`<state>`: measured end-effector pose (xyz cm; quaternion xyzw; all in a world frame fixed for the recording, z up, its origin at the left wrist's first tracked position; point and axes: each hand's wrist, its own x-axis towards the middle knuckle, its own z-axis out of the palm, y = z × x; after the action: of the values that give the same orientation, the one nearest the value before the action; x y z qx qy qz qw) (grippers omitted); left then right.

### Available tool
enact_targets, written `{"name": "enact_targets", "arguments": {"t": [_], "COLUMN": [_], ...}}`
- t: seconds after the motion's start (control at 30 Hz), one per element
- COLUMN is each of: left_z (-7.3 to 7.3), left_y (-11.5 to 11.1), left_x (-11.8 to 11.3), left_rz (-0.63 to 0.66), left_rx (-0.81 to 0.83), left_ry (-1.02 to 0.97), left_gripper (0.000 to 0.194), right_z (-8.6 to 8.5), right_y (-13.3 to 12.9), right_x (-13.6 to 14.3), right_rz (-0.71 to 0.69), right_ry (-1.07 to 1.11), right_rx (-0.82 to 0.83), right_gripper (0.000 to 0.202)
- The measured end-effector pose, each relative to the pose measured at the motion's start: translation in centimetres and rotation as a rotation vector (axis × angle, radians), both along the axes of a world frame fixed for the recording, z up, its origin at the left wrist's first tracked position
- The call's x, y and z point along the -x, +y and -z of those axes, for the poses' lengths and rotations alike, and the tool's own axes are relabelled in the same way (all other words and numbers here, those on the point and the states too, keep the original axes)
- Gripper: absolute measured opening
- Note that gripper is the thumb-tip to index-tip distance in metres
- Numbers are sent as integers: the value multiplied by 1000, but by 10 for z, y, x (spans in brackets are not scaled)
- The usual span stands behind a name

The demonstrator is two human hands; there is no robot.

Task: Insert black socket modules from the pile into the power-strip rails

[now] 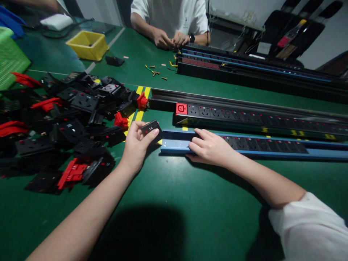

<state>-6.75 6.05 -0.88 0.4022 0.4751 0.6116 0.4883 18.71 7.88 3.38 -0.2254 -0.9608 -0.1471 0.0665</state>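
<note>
My left hand pinches a black socket module marked 14 between thumb and fingers, just off the left end of a blue metal rail. Across that rail's channel lies my right hand, its fingers curled over the far edge and its thumb side low at the near edge. Black socket modules sit in a row inside the rail, right of my right hand; whatever lies under the palm is hidden. The rail's left end shows bare blue metal.
A heap of black and red socket modules lies at left. Behind the blue rail is a black rail beside a socket strip with a red end socket. Farther back are a yellow bin, screws, more rails and a co-worker's hands.
</note>
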Motion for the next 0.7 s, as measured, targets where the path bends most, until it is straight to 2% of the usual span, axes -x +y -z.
{"name": "enact_targets", "arguments": {"t": [0.23,0.4,0.57,0.7], "left_z": [3,3,6,5], "left_y": [2,0,1,1], "left_x": [1,0,1,1], "left_rz": [-102,-161,-175,-153], "left_rx": [-36,-53,-33,5], "left_ry": [21,121,150,160], "left_gripper": [41,35,31,41], "right_z": [0,0,0,0], "right_y": [0,0,0,0], "right_x": [0,0,0,0], "right_rz": [-5,-4,-10,-9], "right_ry": [-22,-23,-21,-22], "right_rx": [-45,-52,-54,-54], "right_gripper": [28,28,29,28]}}
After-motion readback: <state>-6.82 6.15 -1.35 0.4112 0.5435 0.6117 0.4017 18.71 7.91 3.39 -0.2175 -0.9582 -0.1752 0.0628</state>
